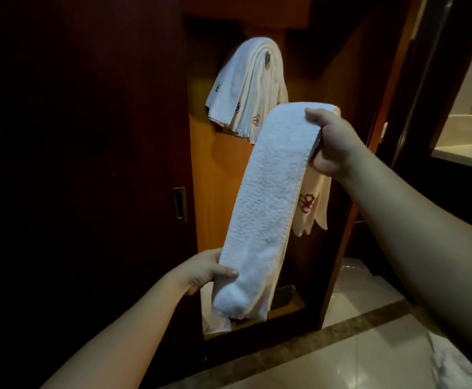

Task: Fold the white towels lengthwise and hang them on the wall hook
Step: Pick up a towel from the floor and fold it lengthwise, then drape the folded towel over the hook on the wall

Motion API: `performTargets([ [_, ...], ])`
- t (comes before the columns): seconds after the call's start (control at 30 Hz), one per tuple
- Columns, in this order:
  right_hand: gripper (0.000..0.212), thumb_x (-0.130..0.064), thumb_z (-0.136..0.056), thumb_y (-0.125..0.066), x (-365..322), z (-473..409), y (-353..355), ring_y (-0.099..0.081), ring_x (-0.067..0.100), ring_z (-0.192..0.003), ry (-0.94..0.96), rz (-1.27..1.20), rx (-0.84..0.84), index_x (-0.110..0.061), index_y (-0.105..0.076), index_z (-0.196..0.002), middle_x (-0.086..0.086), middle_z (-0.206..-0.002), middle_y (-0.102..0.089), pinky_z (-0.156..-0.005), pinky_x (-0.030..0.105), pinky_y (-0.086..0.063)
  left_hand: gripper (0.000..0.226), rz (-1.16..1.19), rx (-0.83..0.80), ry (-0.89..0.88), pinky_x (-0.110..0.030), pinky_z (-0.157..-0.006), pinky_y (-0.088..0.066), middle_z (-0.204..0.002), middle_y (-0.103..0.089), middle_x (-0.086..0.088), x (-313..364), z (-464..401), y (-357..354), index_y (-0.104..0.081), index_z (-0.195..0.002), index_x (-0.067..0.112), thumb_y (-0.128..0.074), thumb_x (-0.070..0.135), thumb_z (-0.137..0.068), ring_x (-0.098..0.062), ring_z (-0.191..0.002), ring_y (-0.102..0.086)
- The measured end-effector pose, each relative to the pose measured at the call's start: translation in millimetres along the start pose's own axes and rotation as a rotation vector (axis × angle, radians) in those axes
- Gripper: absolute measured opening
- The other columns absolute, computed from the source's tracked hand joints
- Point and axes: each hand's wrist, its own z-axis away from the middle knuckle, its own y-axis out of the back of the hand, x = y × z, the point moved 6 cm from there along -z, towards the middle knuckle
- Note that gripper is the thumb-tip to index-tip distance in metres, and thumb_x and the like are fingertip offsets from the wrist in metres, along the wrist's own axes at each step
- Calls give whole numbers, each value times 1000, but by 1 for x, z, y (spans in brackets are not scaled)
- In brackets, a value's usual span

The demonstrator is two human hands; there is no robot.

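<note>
Dim wooden closet alcove (220, 169), glossy tiled floor (350, 357) below. No readable writing; only red flower embroidery. Long folded white towel (268, 197) draped over right hand (331, 144), lower end pinched by left hand (204, 272). Beyond right hand: stacked towels (246, 85) on wall hook (351, 59).

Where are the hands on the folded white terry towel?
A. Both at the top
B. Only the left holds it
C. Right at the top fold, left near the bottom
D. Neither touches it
C: the right hand grips the folded white terry towel at its top bend, and the left hand holds its lower end.
</note>
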Motion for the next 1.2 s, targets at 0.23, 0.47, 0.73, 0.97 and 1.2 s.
performTargets([
  [0.23,39,-27,-100,-53,-20,-28,-3,-71,27,-107,41,39,44,-5,-56,-132,14,-116,-73,-95,43,-55,49,59,169,8,-41,-98,-54,-127,-69,-5,-16,-35,19,-64,-127,19,-80,19,-82,-24,-114,-67],
  [0.47,25,-41,-96,-56,-21,-55,-16,-74,24,-93,118,324,137,-20,-57,-110,8,-111,-71,-73,41,-61,33,185,762,-431,-31,-77,-56,-82,-66,10,82,-28,17,-64,-99,19,-49,48,-98,-11,-79,-64],
  [0.73,58,-50,-103,-45,-39,-79,-61,-70,24,-106,151,445,89,-9,-47,-144,12,-139,-59,-71,38,-61,79,123,376,-476,-32,-112,-30,-149,-45,6,167,-57,-81,-38,-148,32,-19,79,-88,-9,-135,-42],
  [0.97,32,-46,-101,-53,-61,-93,-65,-77,22,-77,223,266,142,-14,-57,-104,13,-98,-73,-57,39,-61,120,153,463,-468,-37,-99,-45,-115,-60,6,214,-77,-42,-51,-126,32,-26,109,-37,-16,-110,-56],
  [1.2,40,-55,-90,-58,-61,-111,-4,-68,22,-96,274,457,354,-16,-63,-96,4,-97,-69,-81,40,-61,96,453,464,-544,-33,-111,-34,-152,-47,6,234,-94,2,-44,-146,33,-32,94,-73,-17,-142,-39],
])
